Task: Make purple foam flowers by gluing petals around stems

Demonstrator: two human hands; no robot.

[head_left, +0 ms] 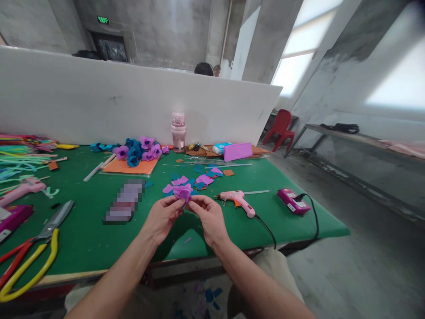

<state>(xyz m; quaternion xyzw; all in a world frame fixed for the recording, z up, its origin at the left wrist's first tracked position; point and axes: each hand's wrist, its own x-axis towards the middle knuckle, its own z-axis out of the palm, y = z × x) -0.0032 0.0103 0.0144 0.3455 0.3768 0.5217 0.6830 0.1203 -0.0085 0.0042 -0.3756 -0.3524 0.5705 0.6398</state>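
- The left hand (162, 217) and the right hand (208, 215) meet above the near edge of the green felt-covered table (89, 230); the fingertips of both are pressed onto one small purple foam flower (183, 192), pinching it from either side.
- The flower is held just above the table, directly in front of a scatter of loose purple and blue foam petals (199, 179) lying on the felt.
- One pink plastic water bottle (178, 131) stands upright against the white partition board (133, 97); what it holds cannot be told.
- One flat orange sheet (133, 167) bears a heap of finished purple and blue foam flowers (139, 149); about five purple ones show, the blue ones run together and cannot be counted.
- Two pink hot-glue guns: one (237, 199) lies just right of the right hand with its black cord trailing off the table's edge, the other (23, 189) lies far left.
- One magenta power adapter box (292, 200) sits near the right corner, a black cable plugged into it.
- One pair of scissors with yellow and red handles (33, 248) lies at the near left.
- One bundle of coloured stems and strips (20, 155) spreads over the far left.
- One purple rectangular foam pad (237, 151) rests by the partition.
- One red plastic chair (281, 128) stands beyond the table.
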